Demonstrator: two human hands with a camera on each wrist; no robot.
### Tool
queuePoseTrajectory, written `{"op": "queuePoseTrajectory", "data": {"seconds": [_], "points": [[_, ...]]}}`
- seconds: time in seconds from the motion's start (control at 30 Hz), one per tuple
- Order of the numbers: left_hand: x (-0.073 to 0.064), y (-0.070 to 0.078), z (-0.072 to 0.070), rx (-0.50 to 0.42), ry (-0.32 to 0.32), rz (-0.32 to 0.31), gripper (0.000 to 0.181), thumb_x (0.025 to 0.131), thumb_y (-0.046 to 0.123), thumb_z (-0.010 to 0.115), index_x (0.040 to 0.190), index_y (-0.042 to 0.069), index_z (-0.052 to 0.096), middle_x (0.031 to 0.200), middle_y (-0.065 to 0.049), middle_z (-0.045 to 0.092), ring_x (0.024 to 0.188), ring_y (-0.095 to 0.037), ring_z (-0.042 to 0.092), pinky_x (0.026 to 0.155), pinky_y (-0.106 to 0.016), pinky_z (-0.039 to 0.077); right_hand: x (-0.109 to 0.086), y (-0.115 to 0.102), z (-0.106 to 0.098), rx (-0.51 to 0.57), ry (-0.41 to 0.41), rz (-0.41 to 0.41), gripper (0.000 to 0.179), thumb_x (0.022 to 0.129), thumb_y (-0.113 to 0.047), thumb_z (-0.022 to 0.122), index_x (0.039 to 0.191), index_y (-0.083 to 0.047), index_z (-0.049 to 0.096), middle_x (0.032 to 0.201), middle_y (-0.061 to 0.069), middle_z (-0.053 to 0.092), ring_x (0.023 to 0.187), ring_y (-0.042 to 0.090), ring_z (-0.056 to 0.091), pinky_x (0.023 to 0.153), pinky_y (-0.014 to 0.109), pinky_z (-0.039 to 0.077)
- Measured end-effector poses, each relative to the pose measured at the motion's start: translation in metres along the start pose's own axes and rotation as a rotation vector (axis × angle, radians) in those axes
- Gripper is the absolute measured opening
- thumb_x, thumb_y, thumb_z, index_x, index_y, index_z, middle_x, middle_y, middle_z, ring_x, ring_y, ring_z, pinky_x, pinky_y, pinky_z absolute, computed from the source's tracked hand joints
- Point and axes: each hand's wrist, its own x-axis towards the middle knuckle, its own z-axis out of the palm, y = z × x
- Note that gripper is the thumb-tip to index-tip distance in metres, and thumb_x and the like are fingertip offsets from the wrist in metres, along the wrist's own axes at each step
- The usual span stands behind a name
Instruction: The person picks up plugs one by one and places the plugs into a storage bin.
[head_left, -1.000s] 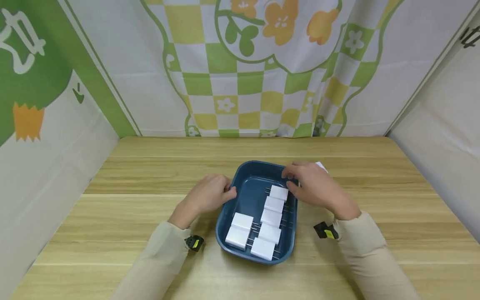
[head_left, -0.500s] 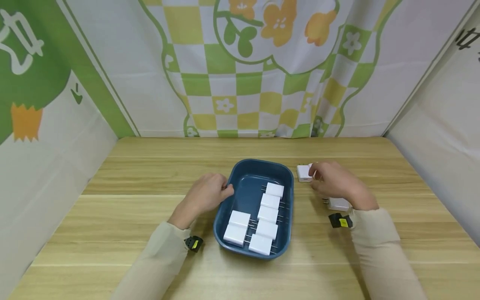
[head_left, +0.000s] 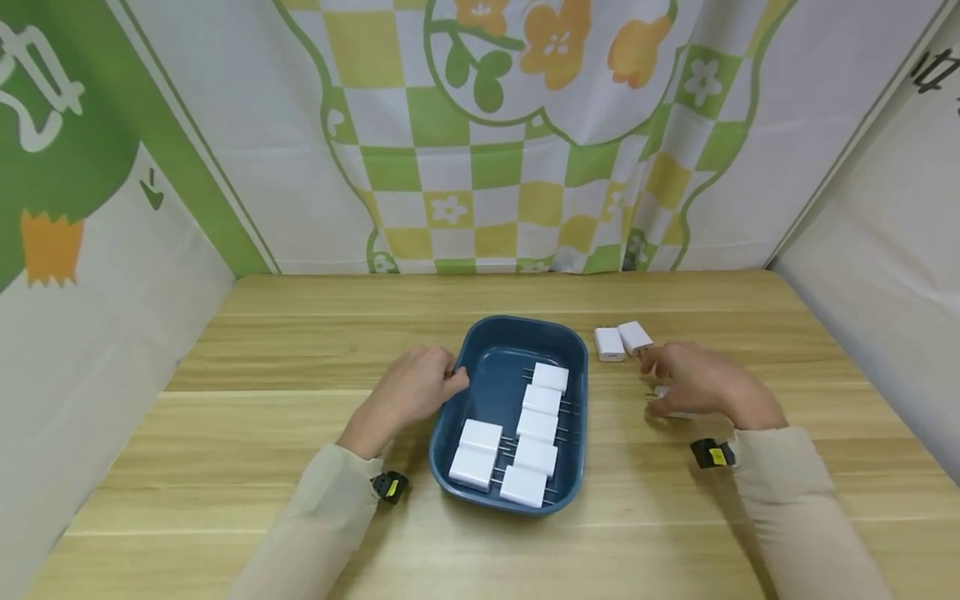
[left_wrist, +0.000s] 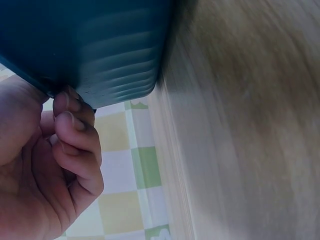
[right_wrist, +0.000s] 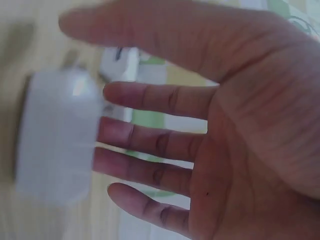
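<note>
My left hand (head_left: 414, 392) pinches the left rim of a dark blue plastic bin (head_left: 491, 385) between thumb and curled fingers. In the left wrist view the same hand (left_wrist: 55, 155) holds the edge of the bin (left_wrist: 90, 40). Several white charger plugs (head_left: 536, 425) with metal prongs lie inside, in a longer right column and a short left one. Right of the bin, my right hand (head_left: 705, 385) is spread over another charger plug (head_left: 662, 392), mostly hidden under it. Seen from the right wrist, that charger plug (right_wrist: 57, 140) is blurred, just beyond the fingertips, with the thumb held apart.
Two more charger plugs, one (head_left: 609, 344) and another (head_left: 636, 335), lie side by side on the wooden table (head_left: 300, 350) behind the right hand. A checked, flowered curtain (head_left: 495, 192) hangs along the table's back edge.
My right hand has left the bin's right rim and moved right, past the two rear charger plugs, to the one now beneath it. My left hand stays on the rim; the bin shifted slightly left.
</note>
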Motion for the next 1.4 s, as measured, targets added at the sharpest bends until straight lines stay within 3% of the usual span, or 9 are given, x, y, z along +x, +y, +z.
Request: {"op": "queuePoseTrajectory", "data": {"seconds": [0.13,0.33,0.57,0.83,1.07,1.4], "points": [[0.000,0.000,-0.002,-0.002,-0.001,-0.007,0.044,0.097,0.024,0.061,0.058,0.014,0.044,0.052,0.005,0.037,0.046,-0.011,0.038,0.049,-0.027,0.030,-0.008,0.011,0.006,-0.016,0.018,-0.012,0.048,0.070,-0.025,0.090,0.108,-0.005,0.069,0.101,0.009,0.068,0.093,0.028,0.064,0.079,0.048,0.052],[0.000,0.000,0.000,0.004,0.001,-0.001,0.044,0.097,0.023,0.061,0.057,0.014,0.043,0.051,0.006,0.036,0.045,-0.011,0.037,0.048,-0.027,0.029,-0.016,0.019,0.013,0.004,0.054,-0.027,0.035,0.075,-0.013,0.084,0.104,-0.002,0.070,0.095,0.005,0.066,0.085,0.021,0.060,0.075,0.042,0.051],[0.000,0.000,0.002,0.016,0.003,0.010,0.043,0.096,0.023,0.060,0.057,0.015,0.043,0.052,0.006,0.037,0.046,-0.010,0.038,0.048,-0.027,0.029,-0.013,0.012,0.009,-0.012,0.082,-0.062,0.027,0.080,-0.016,0.083,0.100,-0.004,0.071,0.091,0.003,0.066,0.082,0.019,0.059,0.072,0.041,0.051],[-0.001,0.001,0.002,0.021,0.003,0.014,0.044,0.096,0.023,0.061,0.056,0.015,0.044,0.051,0.006,0.038,0.046,-0.011,0.039,0.048,-0.027,0.030,-0.012,-0.031,-0.011,-0.044,0.163,-0.105,0.034,0.082,-0.018,0.081,0.110,-0.002,0.070,0.099,0.008,0.068,0.086,0.023,0.062,0.077,0.045,0.052],[-0.001,0.004,0.003,0.014,-0.003,0.017,0.045,0.096,0.023,0.061,0.055,0.015,0.044,0.049,0.006,0.038,0.044,-0.010,0.039,0.047,-0.026,0.030,-0.005,-0.070,-0.014,-0.092,0.240,-0.199,0.034,0.080,-0.022,0.084,0.108,-0.007,0.071,0.098,0.002,0.065,0.080,0.019,0.058,0.071,0.038,0.049],[-0.001,0.007,0.006,-0.033,-0.010,0.058,0.045,0.096,0.021,0.061,0.055,0.015,0.043,0.048,0.007,0.037,0.043,-0.009,0.036,0.048,-0.025,0.030,0.010,-0.104,0.007,-0.067,0.163,-0.230,0.041,0.083,-0.027,0.084,0.117,-0.007,0.071,0.109,0.004,0.065,0.084,0.016,0.057,0.073,0.032,0.049]]}}
